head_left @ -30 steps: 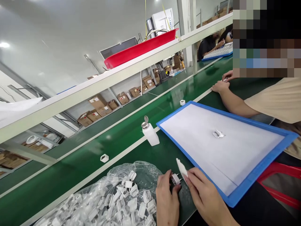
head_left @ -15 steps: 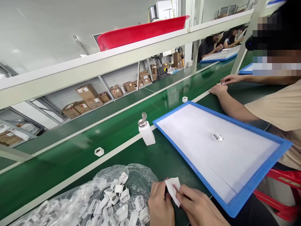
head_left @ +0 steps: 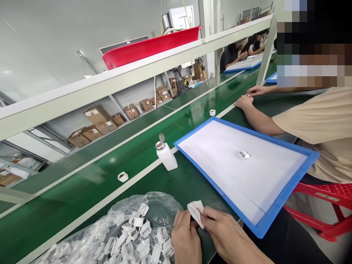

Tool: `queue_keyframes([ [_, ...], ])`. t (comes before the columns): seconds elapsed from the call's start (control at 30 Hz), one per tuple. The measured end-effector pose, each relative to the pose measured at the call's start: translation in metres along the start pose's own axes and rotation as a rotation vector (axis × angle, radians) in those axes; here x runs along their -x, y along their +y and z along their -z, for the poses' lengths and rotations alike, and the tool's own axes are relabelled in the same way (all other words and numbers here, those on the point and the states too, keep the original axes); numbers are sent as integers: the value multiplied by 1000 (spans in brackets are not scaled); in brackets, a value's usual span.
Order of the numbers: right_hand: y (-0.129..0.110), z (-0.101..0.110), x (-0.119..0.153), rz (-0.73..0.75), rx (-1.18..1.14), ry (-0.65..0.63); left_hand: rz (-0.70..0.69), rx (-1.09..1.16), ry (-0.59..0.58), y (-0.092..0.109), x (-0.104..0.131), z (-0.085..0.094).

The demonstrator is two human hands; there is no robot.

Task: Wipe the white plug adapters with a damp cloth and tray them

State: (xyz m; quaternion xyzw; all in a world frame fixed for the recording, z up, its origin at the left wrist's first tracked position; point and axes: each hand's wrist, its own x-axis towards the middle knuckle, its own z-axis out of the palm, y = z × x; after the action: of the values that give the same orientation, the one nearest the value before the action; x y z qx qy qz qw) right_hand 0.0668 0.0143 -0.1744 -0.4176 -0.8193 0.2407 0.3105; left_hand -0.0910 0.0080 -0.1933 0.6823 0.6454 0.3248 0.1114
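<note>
My right hand (head_left: 224, 227) pinches a folded white wipe (head_left: 195, 212) between thumb and fingers. Close against it, my left hand (head_left: 186, 234) is closed with its fingers curled; whatever lies inside it is hidden by the fingers and the wipe. To the left of my hands, a clear plastic bag (head_left: 115, 216) lies spread open with many small white plastic housings (head_left: 144, 247) in it. A blue-rimmed tray (head_left: 189, 176) with a white lining is on my right, bearing a small white-and-silver part (head_left: 243, 154). A white pump bottle (head_left: 167, 157) with its metal lid raised stands beyond my hands.
A green conveyor belt (head_left: 99, 176) runs past the bench, carrying a near white housing (head_left: 123, 177) and a far one (head_left: 212, 112). At right, a co-worker (head_left: 313, 117) sits on a red stool (head_left: 324, 198). A red tray (head_left: 151, 47) rests on the overhead shelf.
The view has turned slightly right. Both housings on the belt have travelled toward the far right relative to the bottle and tray. My hands stay together, with the wipe folded a little differently.
</note>
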Motion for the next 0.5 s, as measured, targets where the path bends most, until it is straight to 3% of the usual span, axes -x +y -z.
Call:
queue_keyframes([
  [0.2,0,-15,21,48,51,57,8,-3,-90,5,-6,10],
  [0.33,1,-9,2,-20,-3,108,36,28,-133,8,-9,12],
  [0.5,-2,0,-12,-10,-80,129,40,48,-82,2,-8,7],
])
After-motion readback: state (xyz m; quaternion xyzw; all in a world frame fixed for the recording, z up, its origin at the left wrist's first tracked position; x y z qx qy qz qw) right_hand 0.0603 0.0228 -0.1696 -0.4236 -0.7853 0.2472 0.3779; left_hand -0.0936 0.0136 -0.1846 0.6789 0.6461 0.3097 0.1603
